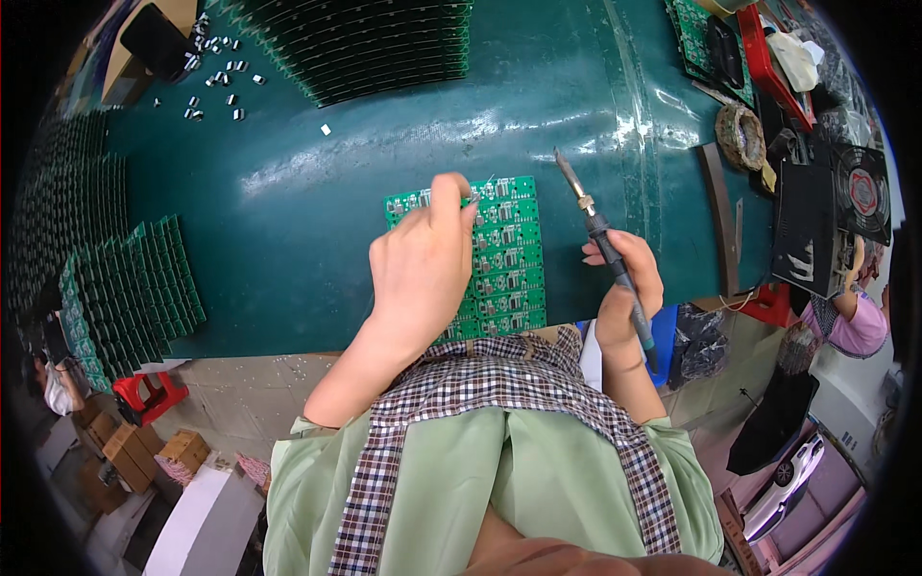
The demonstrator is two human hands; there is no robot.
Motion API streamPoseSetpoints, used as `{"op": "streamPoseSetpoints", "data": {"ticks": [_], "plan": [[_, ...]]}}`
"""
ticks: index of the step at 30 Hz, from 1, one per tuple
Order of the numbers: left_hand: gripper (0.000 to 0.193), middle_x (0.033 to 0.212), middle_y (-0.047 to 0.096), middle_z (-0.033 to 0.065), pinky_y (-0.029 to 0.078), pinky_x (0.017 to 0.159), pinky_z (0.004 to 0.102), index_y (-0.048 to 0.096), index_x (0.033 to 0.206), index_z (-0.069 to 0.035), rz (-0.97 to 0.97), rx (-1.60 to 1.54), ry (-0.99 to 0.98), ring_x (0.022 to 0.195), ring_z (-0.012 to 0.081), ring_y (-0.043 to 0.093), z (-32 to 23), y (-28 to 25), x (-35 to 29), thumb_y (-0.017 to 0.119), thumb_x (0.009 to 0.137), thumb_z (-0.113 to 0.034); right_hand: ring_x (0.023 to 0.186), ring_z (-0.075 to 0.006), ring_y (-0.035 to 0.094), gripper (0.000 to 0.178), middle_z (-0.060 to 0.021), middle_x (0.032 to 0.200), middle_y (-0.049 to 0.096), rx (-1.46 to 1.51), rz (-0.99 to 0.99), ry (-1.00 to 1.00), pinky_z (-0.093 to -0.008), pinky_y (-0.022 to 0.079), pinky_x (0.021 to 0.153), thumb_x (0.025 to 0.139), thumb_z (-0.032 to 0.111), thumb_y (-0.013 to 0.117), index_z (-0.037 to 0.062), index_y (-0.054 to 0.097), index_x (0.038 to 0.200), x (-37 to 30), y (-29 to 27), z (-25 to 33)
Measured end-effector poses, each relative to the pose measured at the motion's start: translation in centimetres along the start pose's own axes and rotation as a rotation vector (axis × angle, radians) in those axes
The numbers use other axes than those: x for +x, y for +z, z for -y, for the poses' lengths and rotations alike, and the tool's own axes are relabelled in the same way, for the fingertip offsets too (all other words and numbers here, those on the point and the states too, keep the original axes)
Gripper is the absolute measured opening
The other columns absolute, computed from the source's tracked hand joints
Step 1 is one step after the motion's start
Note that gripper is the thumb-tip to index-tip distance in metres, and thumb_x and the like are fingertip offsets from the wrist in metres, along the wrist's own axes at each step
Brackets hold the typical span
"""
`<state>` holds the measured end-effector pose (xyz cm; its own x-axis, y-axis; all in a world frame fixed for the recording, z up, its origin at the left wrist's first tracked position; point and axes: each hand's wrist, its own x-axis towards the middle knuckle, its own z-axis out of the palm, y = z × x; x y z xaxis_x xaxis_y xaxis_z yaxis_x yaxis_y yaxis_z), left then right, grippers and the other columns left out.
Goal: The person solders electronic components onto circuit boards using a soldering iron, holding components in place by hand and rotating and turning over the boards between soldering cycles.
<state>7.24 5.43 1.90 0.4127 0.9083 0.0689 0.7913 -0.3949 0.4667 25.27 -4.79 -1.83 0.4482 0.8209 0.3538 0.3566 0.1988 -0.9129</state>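
Observation:
A panel of green circuit boards (511,259) lies on the table in front of me, its rows filled with small parts. My left hand (423,254) reaches over the panel's left half and hides much of it. Thumb and forefinger are pinched near the top row, on what looks like a thin solder wire (491,180). To the right of the panel, my right hand (629,283) grips a soldering iron (600,227) by its dark handle. The iron's tip points up and away from me, apart from the boards.
Stacked green board panels stand at the far middle (384,48) and left (134,293). Small silvery parts (230,72) lie scattered at the far left near a dark phone (154,41). To the right are a tape roll (740,136), a dark bar (718,216) and a black fan unit (831,226).

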Motion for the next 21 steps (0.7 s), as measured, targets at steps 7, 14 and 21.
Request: {"op": "streamPoseSetpoints", "data": {"ticks": [7,14,21], "plan": [[0.012,0.075,0.053,0.0021,0.046,0.054,0.0324,0.056,0.082,-0.011,-0.161,-0.063,0.132,0.068,0.0195,0.057,0.2,1.4,0.7,0.067,0.077,-0.01,0.063,-0.0229,0.061,0.016,-0.0143,0.073,0.062,-0.049,0.086,0.02,-0.0298,0.047,0.057,0.075,0.005,0.064,-0.0042,0.061,0.087,0.4,-0.2,0.7],[0.013,0.085,0.062,0.0002,0.046,0.056,0.0297,0.061,0.082,-0.009,-0.162,-0.163,0.081,0.069,0.0195,0.06,0.0,1.9,0.9,0.069,0.073,-0.004,0.051,-0.0228,0.061,0.01,-0.011,0.063,0.062,-0.205,0.115,-0.188,-0.0293,0.048,0.048,0.076,0.006,0.064,-0.0028,0.063,0.081,1.5,0.5,0.9],[0.014,0.088,0.063,-0.0006,0.046,0.054,0.0282,0.059,0.082,-0.009,-0.133,-0.146,0.085,0.063,0.0178,0.06,-0.1,2.1,1.0,0.069,0.073,-0.004,0.051,-0.0227,0.061,0.009,-0.0113,0.064,0.062,-0.221,0.139,-0.21,-0.0293,0.048,0.048,0.076,0.005,0.064,-0.0025,0.063,0.081,1.7,0.7,0.9]]}}
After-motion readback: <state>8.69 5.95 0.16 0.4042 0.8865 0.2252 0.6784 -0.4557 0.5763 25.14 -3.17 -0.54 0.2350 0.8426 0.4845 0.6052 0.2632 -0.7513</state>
